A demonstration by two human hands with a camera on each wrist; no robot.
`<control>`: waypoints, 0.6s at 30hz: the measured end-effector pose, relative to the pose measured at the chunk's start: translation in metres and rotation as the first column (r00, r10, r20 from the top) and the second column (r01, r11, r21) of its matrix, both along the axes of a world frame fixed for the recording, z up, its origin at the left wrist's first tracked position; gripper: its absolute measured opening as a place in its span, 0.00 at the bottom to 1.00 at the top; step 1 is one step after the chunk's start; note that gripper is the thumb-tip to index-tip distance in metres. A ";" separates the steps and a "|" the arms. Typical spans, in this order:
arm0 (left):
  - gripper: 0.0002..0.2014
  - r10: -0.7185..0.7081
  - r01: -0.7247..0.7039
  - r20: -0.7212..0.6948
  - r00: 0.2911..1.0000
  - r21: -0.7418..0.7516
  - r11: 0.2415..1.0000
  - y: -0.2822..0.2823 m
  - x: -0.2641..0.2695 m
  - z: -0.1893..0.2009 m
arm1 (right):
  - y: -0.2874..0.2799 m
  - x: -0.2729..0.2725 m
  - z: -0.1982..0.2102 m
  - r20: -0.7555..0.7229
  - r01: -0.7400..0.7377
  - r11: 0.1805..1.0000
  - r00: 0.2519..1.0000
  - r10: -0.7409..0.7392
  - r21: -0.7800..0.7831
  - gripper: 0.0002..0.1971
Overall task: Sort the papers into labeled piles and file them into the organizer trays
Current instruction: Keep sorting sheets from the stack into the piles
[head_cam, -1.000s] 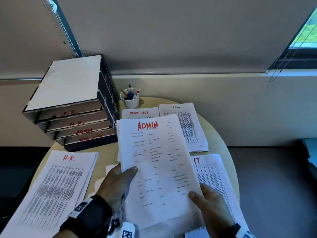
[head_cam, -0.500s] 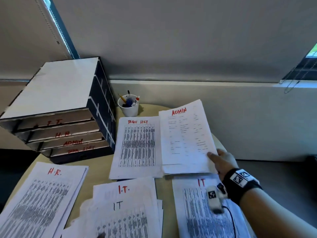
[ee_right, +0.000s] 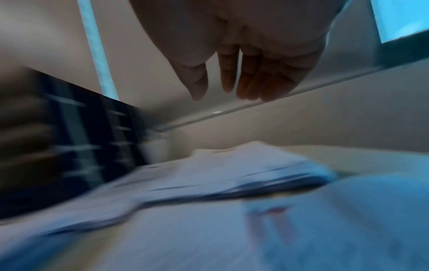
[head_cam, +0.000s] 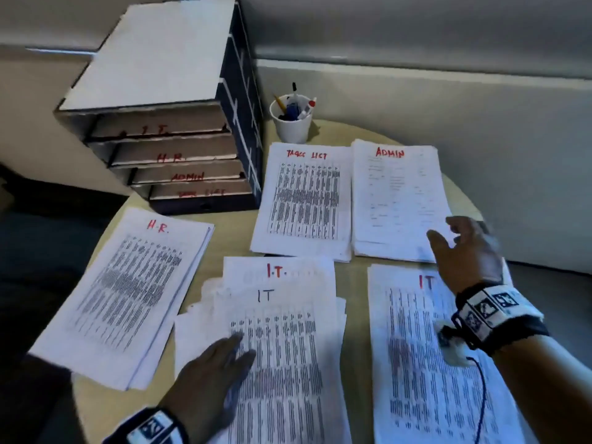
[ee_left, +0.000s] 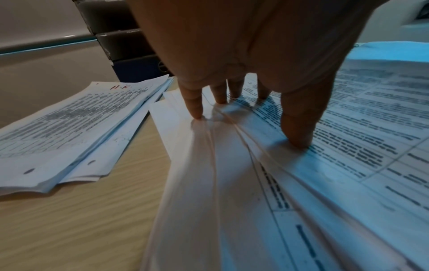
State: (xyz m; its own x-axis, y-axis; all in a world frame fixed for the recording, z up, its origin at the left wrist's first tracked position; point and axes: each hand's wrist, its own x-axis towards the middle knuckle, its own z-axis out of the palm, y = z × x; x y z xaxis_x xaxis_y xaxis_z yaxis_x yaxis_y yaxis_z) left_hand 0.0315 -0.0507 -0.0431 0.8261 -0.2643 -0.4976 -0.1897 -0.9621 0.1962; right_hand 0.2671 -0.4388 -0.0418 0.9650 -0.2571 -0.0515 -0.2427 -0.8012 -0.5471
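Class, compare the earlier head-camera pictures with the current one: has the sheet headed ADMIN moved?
Yes. The ADMIN sheet went from both hands near the table's front to the far pile right of the TASKS LIST pile; the right hand is open.

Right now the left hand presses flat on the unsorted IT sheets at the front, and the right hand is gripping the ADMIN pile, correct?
Not quite. The left hand does press on the unsorted IT sheets, but the right hand grips nothing: the right wrist view shows its fingers straight and empty, hovering at the near corner of the ADMIN pile.
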 end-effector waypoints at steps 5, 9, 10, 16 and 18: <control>0.42 0.028 -0.011 -0.163 0.986 0.103 0.995 -0.011 -0.001 -0.004 | 0.098 -0.161 -0.005 0.006 -0.592 0.800 0.804 0.594 0.102 0.11; 0.40 0.049 -0.037 -0.190 0.981 0.065 0.997 -0.009 0.003 0.000 | 0.144 -0.243 -0.039 -0.175 -0.754 0.654 0.652 0.738 -0.054 0.24; 0.41 0.068 -0.060 -0.159 0.985 0.056 0.997 -0.004 0.009 -0.001 | 0.151 -0.255 -0.042 -0.263 -0.760 0.643 0.641 0.721 -0.087 0.27; 0.46 0.177 -0.180 0.032 0.984 0.111 0.977 0.015 0.088 -0.003 | 0.155 -0.269 -0.050 -0.445 -0.801 0.582 0.575 0.687 -0.139 0.37; 0.44 0.217 -0.215 -0.004 0.976 0.132 0.968 0.018 0.106 -0.006 | 0.152 -0.267 -0.048 -0.448 -0.815 0.562 0.560 0.696 -0.146 0.39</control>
